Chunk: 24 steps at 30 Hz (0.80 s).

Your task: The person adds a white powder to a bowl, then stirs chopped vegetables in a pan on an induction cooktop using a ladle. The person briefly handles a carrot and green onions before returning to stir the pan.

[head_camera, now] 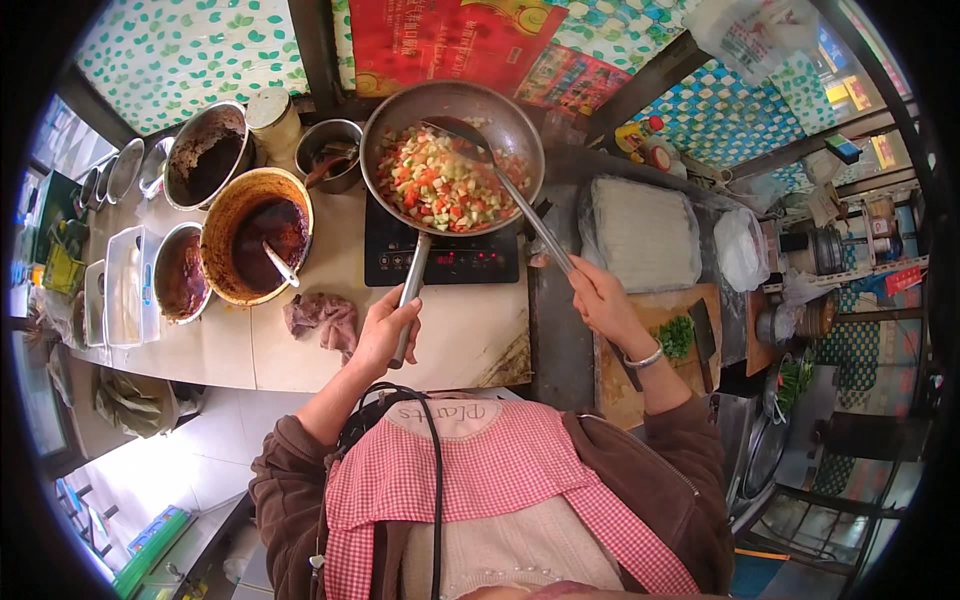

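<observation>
My left hand [388,330] is closed around the metal handle of a frying pan [517,120], which sits over a black induction cooktop [442,262] with lit red indicators. Diced vegetables [442,184], red, orange, pale and green, lie in the pan, mostly on its left side. In my right hand [604,304] is the long handle of a metal ladle or turner [532,214]; its head reaches into the pan at the food's upper right, its exact shape hard to tell. A silver bangle is on my right wrist. A crumpled brown cloth [322,319] lies left of my left hand.
Left stand a yellowish pot of dark sauce [214,262] with a spoon, a smaller sauce bowl [180,292], a crusted pot [240,124], a steel pot [356,180] and a lidded jar [271,124]. Right are a plastic-covered tray [645,232] and a cutting board [626,390] bearing chopped greens [676,336] and a cleaver [703,334].
</observation>
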Available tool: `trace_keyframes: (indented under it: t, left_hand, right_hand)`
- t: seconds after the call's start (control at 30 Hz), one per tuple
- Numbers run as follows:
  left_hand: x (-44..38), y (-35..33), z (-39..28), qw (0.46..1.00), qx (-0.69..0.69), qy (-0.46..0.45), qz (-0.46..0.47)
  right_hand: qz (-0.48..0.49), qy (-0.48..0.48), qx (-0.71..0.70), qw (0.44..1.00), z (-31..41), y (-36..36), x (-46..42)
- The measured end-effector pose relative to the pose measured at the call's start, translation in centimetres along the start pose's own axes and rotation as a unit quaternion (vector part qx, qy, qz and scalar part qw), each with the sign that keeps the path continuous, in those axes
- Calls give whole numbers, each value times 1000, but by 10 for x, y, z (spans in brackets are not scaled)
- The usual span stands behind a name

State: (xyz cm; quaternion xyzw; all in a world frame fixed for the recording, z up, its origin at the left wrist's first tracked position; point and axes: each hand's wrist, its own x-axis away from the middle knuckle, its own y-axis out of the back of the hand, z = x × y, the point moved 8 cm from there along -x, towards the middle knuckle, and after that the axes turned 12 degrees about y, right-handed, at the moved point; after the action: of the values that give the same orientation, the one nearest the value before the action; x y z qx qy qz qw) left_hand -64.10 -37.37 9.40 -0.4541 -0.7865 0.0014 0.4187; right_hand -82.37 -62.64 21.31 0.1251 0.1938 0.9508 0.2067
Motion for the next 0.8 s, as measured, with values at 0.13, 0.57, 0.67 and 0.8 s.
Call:
trace_keyframes:
  t: [0.13,0.57,0.67,0.8]
  left_hand:
    - [-1,1,0,1000,13,-5,-5]
    - [0,-4,0,1000,13,-5,-5]
    - [1,-2,0,1000,14,0,-8]
    - [1,-2,-1,1000,17,-5,-5]
  right_hand:
    - [60,-87,-53,993,4,-4,26]
    - [-8,115,341,933,-39,-3,-24]
    - [4,66,195,979,-39,-2,-30]
    - [-37,45,166,984,-20,15,-43]
